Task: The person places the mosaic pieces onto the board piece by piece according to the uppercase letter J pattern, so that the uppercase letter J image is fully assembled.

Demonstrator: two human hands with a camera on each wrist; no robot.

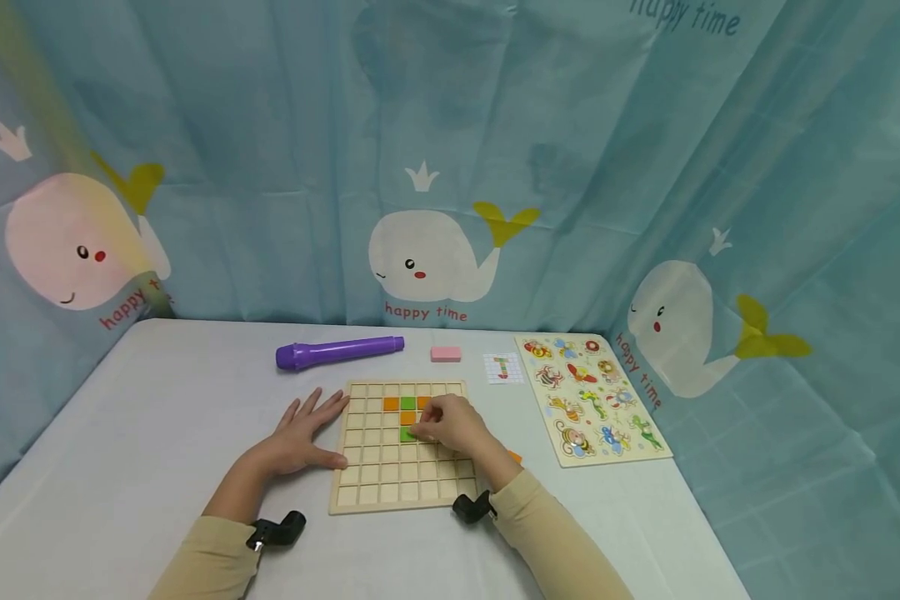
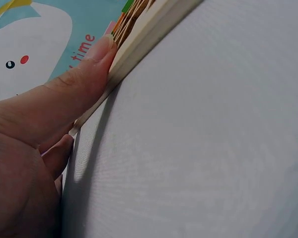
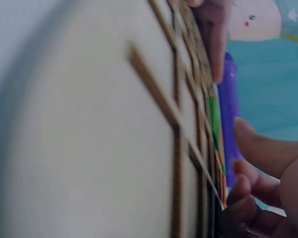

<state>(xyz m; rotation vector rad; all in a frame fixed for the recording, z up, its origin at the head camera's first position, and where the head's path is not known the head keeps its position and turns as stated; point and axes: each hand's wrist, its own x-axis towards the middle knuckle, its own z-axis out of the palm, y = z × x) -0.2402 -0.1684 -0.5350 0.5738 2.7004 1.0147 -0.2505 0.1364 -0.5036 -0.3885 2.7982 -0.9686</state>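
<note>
A wooden grid board (image 1: 369, 492) lies on the table. Beside its left edge my left hand (image 1: 297, 437) rests with fingers spread, its thumb on the rim; the left wrist view shows that thumb (image 2: 97, 62) against the board's side. My right hand (image 1: 453, 425) is over the board, fingertips right at a green tile (image 1: 406, 435) that sits in a cell. In the right wrist view the fingers (image 3: 241, 206) bend loosely with the thumb apart, and no tile shows between them. Above that tile, an orange tile (image 1: 408, 418), another green tile (image 1: 408, 403) and an orange tile (image 1: 391, 404) fill cells.
Behind the board lie a purple toy microphone (image 1: 341, 352) and a pink block (image 1: 446, 354). A small pattern card (image 1: 503, 368) and an insect puzzle board (image 1: 596, 400) lie to the right. An orange piece (image 1: 515, 457) shows beside my right forearm. A whale-print curtain (image 1: 270, 167) surrounds the table.
</note>
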